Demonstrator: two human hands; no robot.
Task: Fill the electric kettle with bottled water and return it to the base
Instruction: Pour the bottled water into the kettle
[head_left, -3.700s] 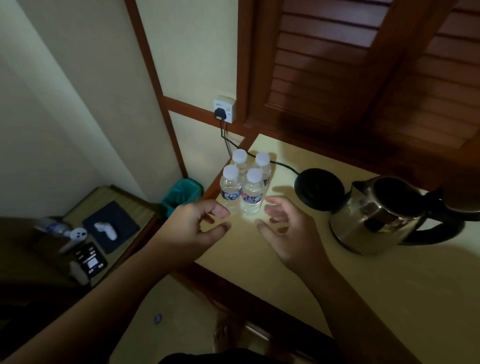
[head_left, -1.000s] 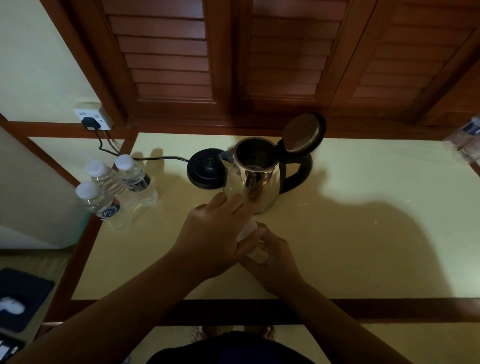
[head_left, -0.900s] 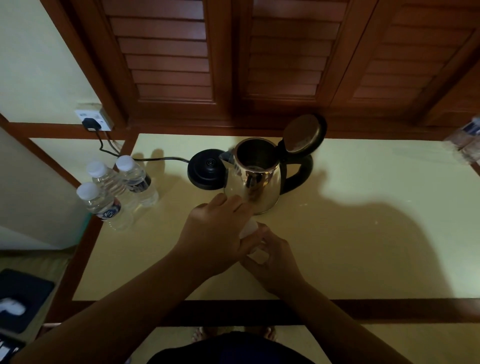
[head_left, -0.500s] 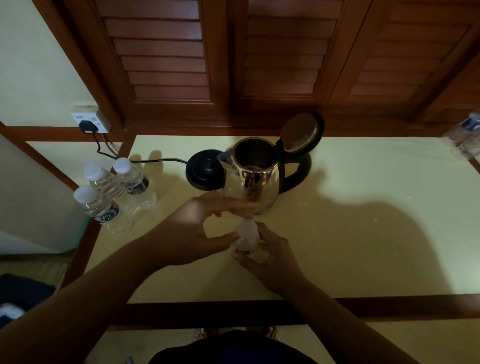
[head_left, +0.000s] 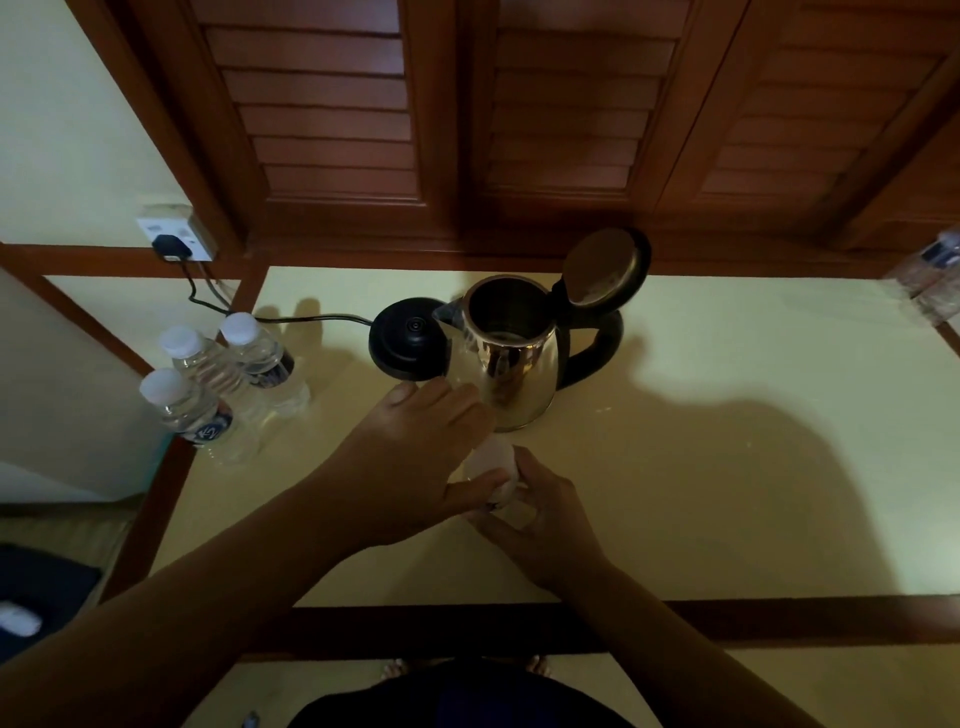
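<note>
Both bare forearms reach forward and meet. The left hand (head_left: 415, 457) curls palm-down over the right hand (head_left: 540, 525), whose fingers close in a grip.

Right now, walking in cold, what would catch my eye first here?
The shiny steel kettle at the table's middle, lid flipped open, standing beside its black base, not on it. Just in front, the left hand and right hand work on a small water bottle. Three more bottles cluster at the table's left edge.

wall socket (head_left: 174, 236), louvered wooden shutters (head_left: 332, 104) behind
</note>
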